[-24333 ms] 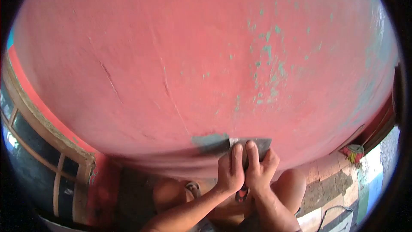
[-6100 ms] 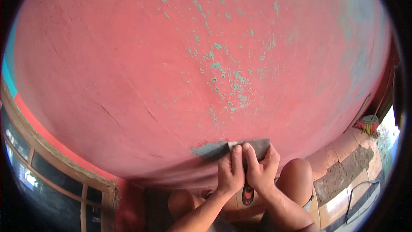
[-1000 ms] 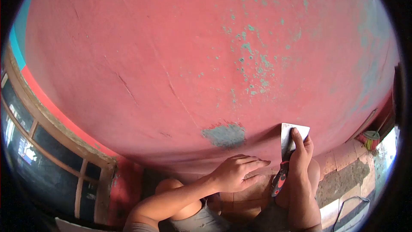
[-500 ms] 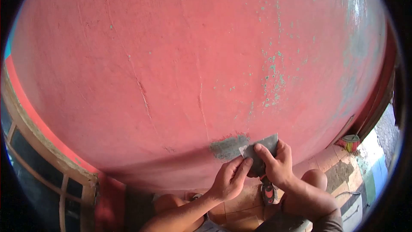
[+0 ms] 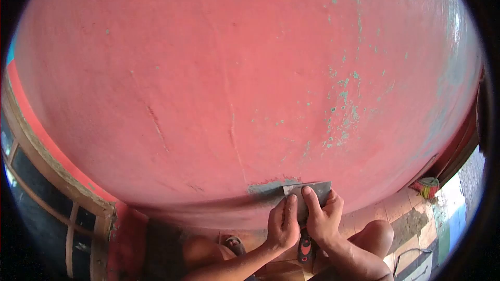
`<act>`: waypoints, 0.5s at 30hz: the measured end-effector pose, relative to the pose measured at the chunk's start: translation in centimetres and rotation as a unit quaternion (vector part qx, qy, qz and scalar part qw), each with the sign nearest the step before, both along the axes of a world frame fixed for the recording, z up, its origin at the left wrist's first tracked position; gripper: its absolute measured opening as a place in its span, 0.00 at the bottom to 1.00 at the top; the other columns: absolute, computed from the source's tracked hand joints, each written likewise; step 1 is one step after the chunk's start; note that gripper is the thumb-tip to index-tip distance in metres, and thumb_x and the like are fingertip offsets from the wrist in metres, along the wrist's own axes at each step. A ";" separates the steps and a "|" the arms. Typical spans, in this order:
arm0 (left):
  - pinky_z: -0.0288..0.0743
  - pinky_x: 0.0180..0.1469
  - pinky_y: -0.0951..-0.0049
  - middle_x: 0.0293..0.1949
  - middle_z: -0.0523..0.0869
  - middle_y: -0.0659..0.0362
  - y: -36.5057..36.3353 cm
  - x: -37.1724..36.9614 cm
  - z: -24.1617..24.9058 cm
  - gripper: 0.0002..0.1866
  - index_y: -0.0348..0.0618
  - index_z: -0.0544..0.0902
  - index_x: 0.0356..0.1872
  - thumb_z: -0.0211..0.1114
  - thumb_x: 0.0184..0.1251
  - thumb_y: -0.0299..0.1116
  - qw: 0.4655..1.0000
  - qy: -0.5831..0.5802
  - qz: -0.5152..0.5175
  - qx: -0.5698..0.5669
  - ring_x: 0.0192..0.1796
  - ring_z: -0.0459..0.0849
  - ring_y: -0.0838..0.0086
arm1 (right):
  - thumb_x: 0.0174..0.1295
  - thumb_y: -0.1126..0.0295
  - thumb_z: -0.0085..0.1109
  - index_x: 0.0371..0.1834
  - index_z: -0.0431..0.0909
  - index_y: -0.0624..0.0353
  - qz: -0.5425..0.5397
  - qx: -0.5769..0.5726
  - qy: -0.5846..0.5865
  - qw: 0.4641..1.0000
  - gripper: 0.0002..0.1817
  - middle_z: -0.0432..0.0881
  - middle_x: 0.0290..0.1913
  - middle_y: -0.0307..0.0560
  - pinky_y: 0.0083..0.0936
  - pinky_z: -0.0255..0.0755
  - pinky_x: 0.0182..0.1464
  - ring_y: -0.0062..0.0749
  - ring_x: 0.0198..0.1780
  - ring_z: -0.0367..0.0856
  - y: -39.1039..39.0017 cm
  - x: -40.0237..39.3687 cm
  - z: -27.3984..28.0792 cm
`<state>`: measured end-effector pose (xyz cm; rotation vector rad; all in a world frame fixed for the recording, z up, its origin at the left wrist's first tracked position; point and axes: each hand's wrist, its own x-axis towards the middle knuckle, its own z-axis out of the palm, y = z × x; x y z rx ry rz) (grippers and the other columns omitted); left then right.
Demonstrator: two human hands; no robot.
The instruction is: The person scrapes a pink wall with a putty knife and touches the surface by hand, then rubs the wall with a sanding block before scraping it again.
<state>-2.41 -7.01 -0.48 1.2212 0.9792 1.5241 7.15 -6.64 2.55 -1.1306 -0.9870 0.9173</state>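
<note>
A wide putty knife is gripped by its metal blade between both hands, blade edge up against the lower wall. Its black and red handle hangs down below the fingers. My right hand is closed on the right side of the blade, thumb flat on its face. On the left side, my left hand pinches the blade with fingers folded. Just left of the blade's top edge lies a grey bare patch in the pink painted wall, partly covered by the blade and hands.
Cracks and green flecks mark the wall. A wooden-framed window is at lower left. A broom head stands by the wall's right end. The person's knee and a sandalled foot are over the tiled floor.
The putty knife has turned from tilted to nearly level and sits lower and slightly left in view. Both hands have drawn closer together around it. The camera view has shifted slightly.
</note>
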 end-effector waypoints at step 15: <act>0.74 0.35 0.70 0.28 0.83 0.53 0.4 1.4 2.4 0.17 0.33 0.79 0.39 0.48 0.82 0.36 0.989 0.100 0.104 0.031 0.34 0.81 0.75 | 0.65 0.70 0.67 0.34 0.82 0.69 -0.014 0.031 -0.025 0.999 0.10 0.84 0.28 0.39 0.21 0.73 0.34 0.16 0.31 0.76 0.7 -0.3 2.8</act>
